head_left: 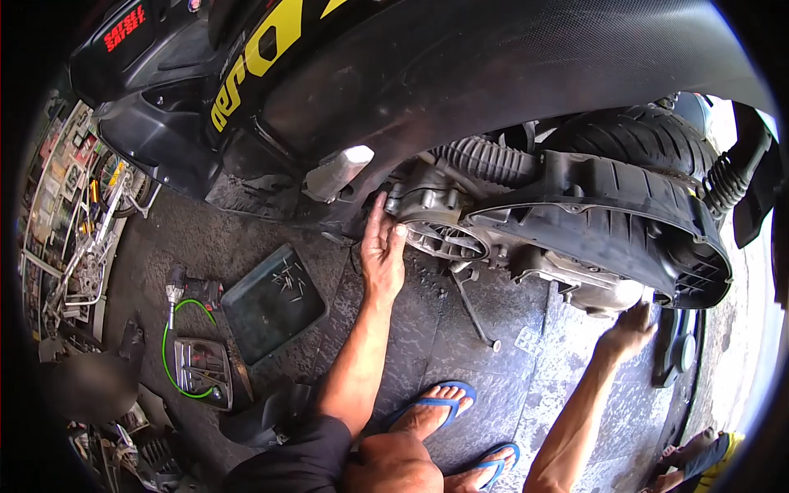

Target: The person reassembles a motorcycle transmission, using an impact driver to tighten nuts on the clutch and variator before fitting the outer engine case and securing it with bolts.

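Note:
My left hand [382,251] lies against the front of a scooter's grey metal engine casing [431,199], beside a round finned vent [448,240]. Its fingers stretch upward and its thumb rests near the vent's rim. At the casing's rear lower end is my right hand [631,333], fingers bent and drawn together; its fingertips and anything in them are hidden. A long black plastic housing [608,222] sits above the casing, with a ribbed black hose [489,158] behind it. The dark scooter body [427,82] spans the top of the view.
On the floor at left are a dark tray [255,324] of loose bolts, a power driver [193,289], a toolbox [201,370] and a green cable [166,357]. A stand leg [475,308] juts below the engine. The rear tyre [629,135] is behind. Another person [711,460] is at lower right.

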Action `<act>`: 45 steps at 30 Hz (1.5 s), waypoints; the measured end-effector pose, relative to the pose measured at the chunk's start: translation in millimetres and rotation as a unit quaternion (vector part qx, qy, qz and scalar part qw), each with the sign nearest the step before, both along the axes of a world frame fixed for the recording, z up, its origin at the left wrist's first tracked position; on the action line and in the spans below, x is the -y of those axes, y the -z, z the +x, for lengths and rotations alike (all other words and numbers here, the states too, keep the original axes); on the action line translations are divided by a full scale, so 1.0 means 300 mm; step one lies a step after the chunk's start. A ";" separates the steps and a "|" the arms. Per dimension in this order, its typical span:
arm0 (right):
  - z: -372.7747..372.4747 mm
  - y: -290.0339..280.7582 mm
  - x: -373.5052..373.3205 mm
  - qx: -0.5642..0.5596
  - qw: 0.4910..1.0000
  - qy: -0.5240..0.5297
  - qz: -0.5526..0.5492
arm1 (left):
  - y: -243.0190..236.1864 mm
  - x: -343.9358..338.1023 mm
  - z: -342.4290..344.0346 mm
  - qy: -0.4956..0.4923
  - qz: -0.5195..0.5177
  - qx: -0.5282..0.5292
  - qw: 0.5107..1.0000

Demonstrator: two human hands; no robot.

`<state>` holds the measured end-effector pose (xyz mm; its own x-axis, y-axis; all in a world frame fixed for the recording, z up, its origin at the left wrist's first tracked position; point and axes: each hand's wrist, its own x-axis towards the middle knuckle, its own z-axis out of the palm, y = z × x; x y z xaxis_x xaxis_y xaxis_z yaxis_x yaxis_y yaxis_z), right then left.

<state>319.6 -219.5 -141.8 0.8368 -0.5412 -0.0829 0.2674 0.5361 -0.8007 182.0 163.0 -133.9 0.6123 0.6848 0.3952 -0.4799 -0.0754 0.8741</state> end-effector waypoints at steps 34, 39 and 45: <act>-0.272 -0.311 -1.171 0.620 0.049 -0.399 -0.674 | 0.274 0.148 0.111 0.031 -0.309 -0.033 0.950; -0.333 -0.241 -1.153 0.600 0.164 -0.463 -0.632 | 0.276 0.133 0.065 0.054 -0.358 -0.032 0.932; -0.306 -0.255 -1.154 0.597 0.213 -0.375 -0.676 | 0.248 0.118 0.031 0.066 -0.442 -0.018 0.894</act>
<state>228.0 126.7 -65.3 -0.2831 0.9288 0.2392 0.9586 0.2818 0.0403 191.4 127.6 -208.2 0.7126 0.6404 -0.2866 -0.4036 0.7083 0.5792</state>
